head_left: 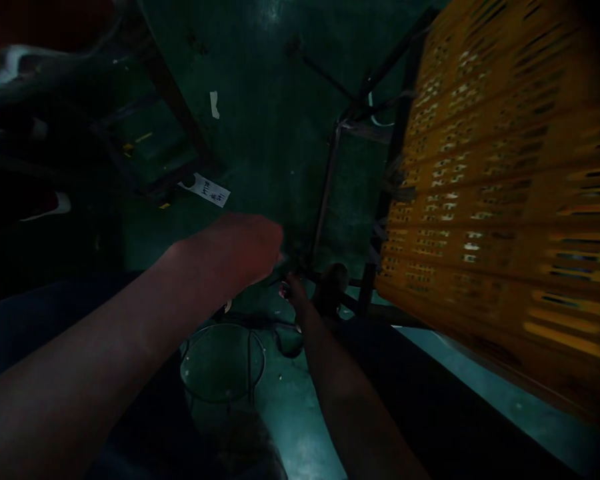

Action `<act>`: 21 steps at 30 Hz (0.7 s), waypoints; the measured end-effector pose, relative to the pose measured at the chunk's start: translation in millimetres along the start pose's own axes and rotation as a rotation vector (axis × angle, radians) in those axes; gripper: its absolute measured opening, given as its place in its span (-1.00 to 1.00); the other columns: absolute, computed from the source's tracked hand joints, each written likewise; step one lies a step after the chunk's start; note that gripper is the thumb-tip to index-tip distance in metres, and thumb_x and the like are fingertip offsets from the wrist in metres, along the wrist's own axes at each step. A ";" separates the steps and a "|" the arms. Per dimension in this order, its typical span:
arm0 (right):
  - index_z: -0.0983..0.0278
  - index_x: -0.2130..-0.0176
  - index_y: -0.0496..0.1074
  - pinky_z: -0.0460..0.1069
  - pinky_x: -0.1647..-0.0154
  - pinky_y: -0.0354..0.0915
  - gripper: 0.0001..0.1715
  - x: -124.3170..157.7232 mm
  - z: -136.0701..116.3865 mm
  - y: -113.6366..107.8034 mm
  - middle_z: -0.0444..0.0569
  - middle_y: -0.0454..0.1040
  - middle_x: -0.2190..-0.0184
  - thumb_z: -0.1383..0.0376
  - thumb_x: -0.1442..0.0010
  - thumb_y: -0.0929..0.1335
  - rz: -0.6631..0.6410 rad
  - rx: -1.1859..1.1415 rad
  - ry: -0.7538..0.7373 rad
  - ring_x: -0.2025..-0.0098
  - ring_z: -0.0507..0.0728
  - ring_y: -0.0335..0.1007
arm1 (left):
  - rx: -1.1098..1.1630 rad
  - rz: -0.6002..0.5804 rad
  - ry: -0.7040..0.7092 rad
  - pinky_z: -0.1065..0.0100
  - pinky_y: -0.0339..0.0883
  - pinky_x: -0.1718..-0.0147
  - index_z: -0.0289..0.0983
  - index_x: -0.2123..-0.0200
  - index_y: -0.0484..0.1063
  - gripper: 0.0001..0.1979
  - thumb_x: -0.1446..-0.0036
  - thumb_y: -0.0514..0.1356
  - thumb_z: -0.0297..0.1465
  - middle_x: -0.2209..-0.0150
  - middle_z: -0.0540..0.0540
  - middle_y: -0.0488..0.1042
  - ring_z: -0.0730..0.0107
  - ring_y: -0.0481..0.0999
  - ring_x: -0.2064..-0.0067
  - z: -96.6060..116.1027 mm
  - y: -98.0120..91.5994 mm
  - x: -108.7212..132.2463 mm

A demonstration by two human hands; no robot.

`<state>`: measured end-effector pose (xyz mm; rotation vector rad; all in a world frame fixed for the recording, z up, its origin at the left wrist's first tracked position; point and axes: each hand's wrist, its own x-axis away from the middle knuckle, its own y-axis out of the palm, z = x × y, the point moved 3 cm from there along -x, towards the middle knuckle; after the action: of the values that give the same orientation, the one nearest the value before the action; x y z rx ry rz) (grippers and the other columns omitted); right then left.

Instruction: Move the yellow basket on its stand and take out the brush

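Both arms reached down toward the green floor (pixel 280 100) beside the yellow crate (pixel 505 200), the left hand (pixel 243 250) loosely curled, the right hand (pixel 293 288) too dark to read, apparently mid-reach for a small dim item (pixel 283 291) at the fingertips, calling for a careful pinch.

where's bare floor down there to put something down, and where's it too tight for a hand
Bare green floor lies open between the dark frame on the left and the metal stand beside the orange crate. It is crowded where the left hand and right hand meet, above the wire ring.
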<state>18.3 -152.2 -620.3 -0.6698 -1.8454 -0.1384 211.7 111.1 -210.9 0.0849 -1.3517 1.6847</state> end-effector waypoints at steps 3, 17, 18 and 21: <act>0.23 -0.19 0.41 -0.03 0.22 0.49 -0.64 0.7 3.2 -6.5 -0.03 0.51 0.07 0.05 -0.59 0.39 0.008 0.019 0.023 0.29 0.05 0.53 | -0.017 -0.025 0.012 0.04 0.59 0.07 -0.35 -0.17 0.68 -0.68 -0.66 0.22 -0.27 -0.03 -0.35 0.69 -0.23 0.72 -0.04 -0.5 9.9 -1.6; 0.27 -0.11 0.37 0.03 0.21 0.59 -0.75 0.9 19.8 -6.5 -0.04 0.57 0.13 0.20 -0.57 0.40 -0.053 -0.015 -0.050 0.33 0.10 0.62 | -0.005 -0.097 -0.027 0.03 0.56 0.01 -0.34 -0.17 0.67 -0.72 -0.64 0.25 -0.30 -0.09 -0.35 0.67 -0.23 0.69 -0.12 12.5 8.9 6.3; 0.28 -0.10 0.37 0.03 0.22 0.59 -0.75 0.6 19.6 -4.6 -0.03 0.57 0.16 0.20 -0.56 0.40 -0.046 -0.032 -0.044 0.34 0.09 0.61 | -0.007 -0.097 -0.025 0.05 0.56 0.03 -0.34 -0.16 0.67 -0.73 -0.64 0.25 -0.31 -0.07 -0.34 0.68 -0.21 0.70 -0.11 13.1 8.2 7.1; 0.28 -0.08 0.36 0.02 0.21 0.59 -0.76 1.9 18.6 3.7 -0.02 0.56 0.21 0.17 -0.59 0.39 -0.056 -0.081 -0.031 0.32 0.10 0.60 | -0.015 -0.116 -0.024 0.08 0.54 0.08 -0.35 -0.15 0.66 -0.75 -0.64 0.25 -0.34 -0.04 -0.32 0.68 -0.17 0.71 -0.09 12.1 9.1 8.3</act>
<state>4.3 -140.9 -626.5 -0.6800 -1.8970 -0.2419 195.2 107.0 -208.1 0.1724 -1.3511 1.5806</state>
